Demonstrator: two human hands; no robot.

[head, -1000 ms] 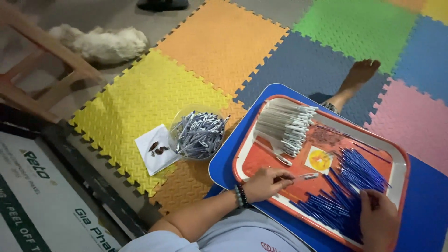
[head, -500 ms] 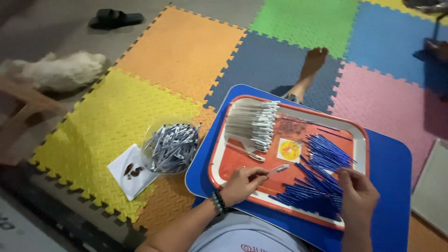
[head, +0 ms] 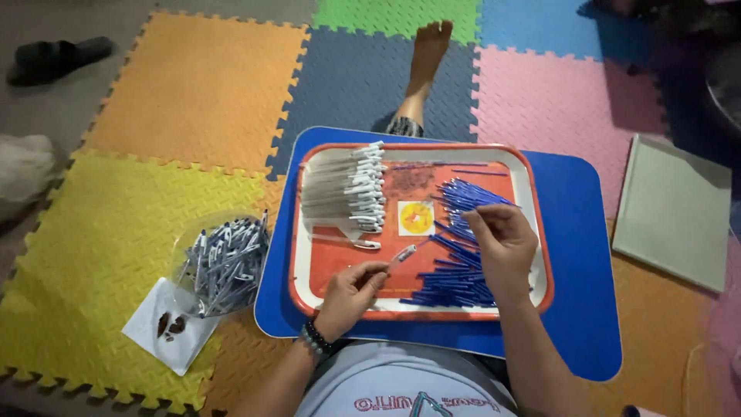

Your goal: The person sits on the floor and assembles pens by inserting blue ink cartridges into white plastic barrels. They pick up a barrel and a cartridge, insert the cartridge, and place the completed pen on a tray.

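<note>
An orange tray (head: 328, 266) with a white rim rests on a blue lap table (head: 587, 262) over my legs. My left hand (head: 351, 293) pinches a clear pen barrel (head: 401, 255) near the tray's front. My right hand (head: 502, 243) hovers over a heap of thin blue ink refills (head: 455, 270) and holds one refill between its fingertips. A stack of clear pen barrels with white tips (head: 343, 189) fills the tray's left part. One loose barrel (head: 347, 241) lies beside the stack.
A clear bag of assembled pens (head: 224, 262) and a white paper (head: 166, 332) lie on the yellow foam mat at left. My bare foot (head: 428, 54) stretches ahead. A pale flat board (head: 675, 212) lies at right, a black sandal (head: 54, 58) far left.
The view swung right and now looks straight down at the tray. My right hand rose off the refill heap with one refill. My left hand still holds the barrel.
</note>
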